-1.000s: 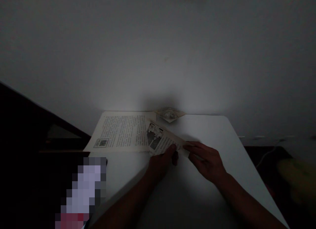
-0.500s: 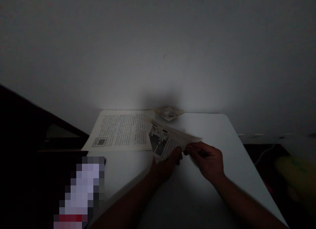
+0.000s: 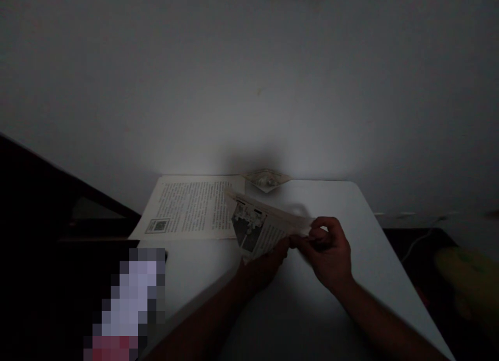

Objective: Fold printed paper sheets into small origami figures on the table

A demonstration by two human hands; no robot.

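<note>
Above the white table I hold a folded sheet of printed paper [image 3: 253, 228], roughly a triangle, with a dark picture and columns of text on its face. My left hand [image 3: 265, 265] is closed on its lower edge, thumb lying along the front. At the paper's right end, my right hand [image 3: 327, 252] pinches the lower edge between thumb and fingers, with its index finger bent near the right corner. The fingers behind the paper are hidden. A finished-looking folded paper boat [image 3: 267, 180] sits beyond, against the wall.
Flat printed sheets [image 3: 191, 208] with a square code lie at the table's back left. The white table [image 3: 343, 205] meets a pale wall [image 3: 257, 91]. A blurred-out bright object [image 3: 128, 298] is at the lower left. A yellowish thing [image 3: 468, 278] and a cable [image 3: 421, 239] lie off to the right.
My right index finger has lifted and curled up by the paper's right corner. The folded paper has shifted slightly left, and my left thumb lies flatter along it.
</note>
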